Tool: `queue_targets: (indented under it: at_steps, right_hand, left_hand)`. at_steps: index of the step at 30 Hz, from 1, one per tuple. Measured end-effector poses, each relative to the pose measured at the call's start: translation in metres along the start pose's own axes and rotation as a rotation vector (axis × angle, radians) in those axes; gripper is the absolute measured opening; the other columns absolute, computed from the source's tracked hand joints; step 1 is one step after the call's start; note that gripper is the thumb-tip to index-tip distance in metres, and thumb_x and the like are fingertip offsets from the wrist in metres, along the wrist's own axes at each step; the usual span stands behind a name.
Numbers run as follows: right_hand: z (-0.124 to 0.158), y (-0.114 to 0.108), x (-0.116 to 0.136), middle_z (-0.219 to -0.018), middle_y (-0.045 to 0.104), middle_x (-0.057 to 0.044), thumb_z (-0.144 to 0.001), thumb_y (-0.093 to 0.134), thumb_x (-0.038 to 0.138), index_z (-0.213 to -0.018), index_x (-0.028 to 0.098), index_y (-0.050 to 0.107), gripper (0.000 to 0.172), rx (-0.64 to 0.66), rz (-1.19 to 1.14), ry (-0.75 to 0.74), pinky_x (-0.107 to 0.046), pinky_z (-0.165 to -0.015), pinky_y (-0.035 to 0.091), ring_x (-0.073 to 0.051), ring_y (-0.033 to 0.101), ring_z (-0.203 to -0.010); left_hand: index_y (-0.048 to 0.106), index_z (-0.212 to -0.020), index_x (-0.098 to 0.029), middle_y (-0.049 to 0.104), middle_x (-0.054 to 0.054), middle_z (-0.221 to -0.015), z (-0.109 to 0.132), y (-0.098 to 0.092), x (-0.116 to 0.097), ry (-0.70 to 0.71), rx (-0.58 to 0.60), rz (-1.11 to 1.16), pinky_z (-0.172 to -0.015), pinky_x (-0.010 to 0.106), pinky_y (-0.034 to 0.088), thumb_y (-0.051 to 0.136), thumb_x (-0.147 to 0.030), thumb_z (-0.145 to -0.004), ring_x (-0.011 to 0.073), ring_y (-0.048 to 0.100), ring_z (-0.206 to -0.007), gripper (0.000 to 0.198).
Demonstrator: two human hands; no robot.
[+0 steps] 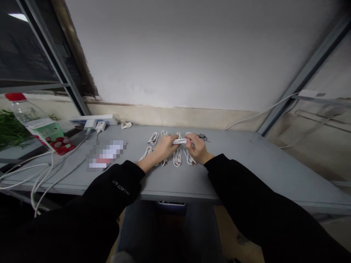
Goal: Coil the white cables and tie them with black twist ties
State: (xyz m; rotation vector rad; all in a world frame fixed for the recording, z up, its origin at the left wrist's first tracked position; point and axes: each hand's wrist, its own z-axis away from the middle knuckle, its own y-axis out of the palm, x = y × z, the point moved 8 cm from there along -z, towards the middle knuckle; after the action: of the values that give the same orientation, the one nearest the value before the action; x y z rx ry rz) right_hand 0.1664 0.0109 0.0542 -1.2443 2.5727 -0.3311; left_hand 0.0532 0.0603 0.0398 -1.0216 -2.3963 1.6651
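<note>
My left hand (163,147) and my right hand (196,148) meet above the middle of a grey table (246,160). Both pinch the ends of a folded white cable bundle (180,141) held level between them. Under and around the hands lie several coiled white cables (177,157) in rows on the tabletop, one more at the back left (153,138). A small dark tangle of thin ties (203,137) lies just behind my right hand. Black sleeves cover both arms.
A white power strip (94,119) with plugged chargers sits at the table's back left, loose white wires (41,171) trailing off the left edge. A clear bottle with a red cap (35,120) leans at far left. A wall stands behind.
</note>
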Motion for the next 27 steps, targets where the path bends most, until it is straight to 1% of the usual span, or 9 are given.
queue_targets:
  at_steps: [4, 6, 8, 11, 13, 16, 20, 23, 27]
  right_hand:
    - [0.001, 0.009, 0.003, -0.069, 0.06, -0.003, -0.096, 0.04, 0.025, -0.09, 0.019, 0.061, 0.022, 0.115, 0.015, -0.041, -0.028, -0.056, 0.045, -0.015, 0.054, -0.06]
    - [0.002, 0.011, 0.004, -0.067, 0.059, -0.002, -0.095, 0.044, 0.027, -0.088, 0.02, 0.063, 0.021, 0.14, 0.022, -0.051, -0.027, -0.053, 0.043, -0.014, 0.053, -0.058]
    - [0.002, 0.01, 0.005, -0.065, 0.058, -0.002, -0.096, 0.046, 0.025, -0.087, 0.02, 0.063, 0.02, 0.131, 0.004, -0.06, -0.027, -0.052, 0.042, -0.014, 0.053, -0.057]
    - [0.002, 0.011, 0.005, -0.067, 0.061, -0.003, -0.097, 0.044, 0.022, -0.089, 0.02, 0.064, 0.021, 0.13, -0.047, -0.05, -0.028, -0.055, 0.045, -0.015, 0.057, -0.061]
    - [0.002, 0.013, 0.003, -0.073, 0.065, -0.004, -0.098, 0.043, 0.023, -0.093, 0.02, 0.064, 0.022, 0.141, -0.083, -0.011, -0.029, -0.06, 0.049, -0.015, 0.061, -0.066]
    - [0.001, 0.013, -0.001, -0.083, 0.069, -0.006, -0.098, 0.042, 0.025, -0.099, 0.019, 0.063, 0.022, 0.114, -0.107, 0.061, -0.029, -0.066, 0.053, -0.016, 0.065, -0.072]
    - [0.0, 0.012, -0.001, -0.089, 0.071, -0.006, -0.099, 0.042, 0.027, -0.103, 0.019, 0.061, 0.021, 0.084, -0.14, 0.083, -0.029, -0.069, 0.054, -0.016, 0.067, -0.077]
    - [0.002, 0.014, -0.005, -0.086, 0.07, -0.006, -0.1, 0.039, 0.032, -0.102, 0.019, 0.062, 0.027, 0.143, -0.116, 0.057, -0.028, -0.066, 0.053, -0.016, 0.066, -0.073]
    - [0.005, 0.017, -0.007, -0.072, 0.064, -0.005, -0.099, 0.037, 0.047, -0.086, 0.019, 0.063, 0.04, 0.241, 0.008, -0.112, -0.027, -0.054, 0.045, -0.015, 0.058, -0.061]
  left_hand:
    - [0.064, -0.078, -0.015, 0.067, 0.007, -0.073, 0.0, 0.002, 0.002, -0.012, 0.021, -0.039, -0.065, 0.029, 0.041, 0.05, -0.019, -0.085, 0.0175, 0.062, -0.072, 0.017]
    - [0.065, -0.077, -0.015, 0.068, 0.009, -0.074, 0.0, 0.003, 0.002, -0.011, 0.043, -0.088, -0.066, 0.029, 0.042, 0.05, -0.02, -0.085, 0.0193, 0.064, -0.074, 0.018]
    - [0.066, -0.079, -0.015, 0.069, 0.009, -0.075, 0.0, 0.004, 0.002, -0.005, 0.054, -0.14, -0.067, 0.03, 0.043, 0.051, -0.022, -0.084, 0.0206, 0.065, -0.077, 0.018]
    - [0.066, -0.086, -0.015, 0.07, 0.01, -0.081, 0.0, 0.005, 0.001, -0.004, 0.072, -0.202, -0.07, 0.03, 0.044, 0.049, -0.024, -0.086, 0.0218, 0.066, -0.081, 0.019]
    - [0.063, -0.094, -0.014, 0.071, 0.012, -0.086, 0.0, 0.007, 0.001, -0.004, 0.084, -0.22, -0.07, 0.031, 0.045, 0.048, -0.025, -0.088, 0.0225, 0.066, -0.082, 0.02]
    - [0.056, -0.106, -0.011, 0.07, 0.014, -0.094, 0.001, 0.009, -0.003, 0.023, 0.086, -0.219, -0.071, 0.031, 0.046, 0.047, -0.025, -0.09, 0.0227, 0.066, -0.084, 0.024]
    - [0.053, -0.114, -0.012, 0.069, 0.014, -0.1, 0.002, 0.009, -0.009, 0.07, 0.06, -0.246, -0.073, 0.032, 0.047, 0.043, -0.023, -0.091, 0.0231, 0.065, -0.087, 0.027]
    - [0.06, -0.109, -0.013, 0.07, 0.013, -0.093, 0.004, 0.011, -0.009, 0.051, 0.097, -0.223, -0.074, 0.034, 0.046, 0.044, -0.024, -0.091, 0.0232, 0.065, -0.082, 0.026]
    - [0.066, -0.084, -0.014, 0.069, 0.009, -0.077, 0.007, 0.016, -0.014, 0.071, 0.224, -0.021, -0.069, 0.031, 0.045, 0.045, -0.024, -0.09, 0.0193, 0.062, -0.071, 0.024]
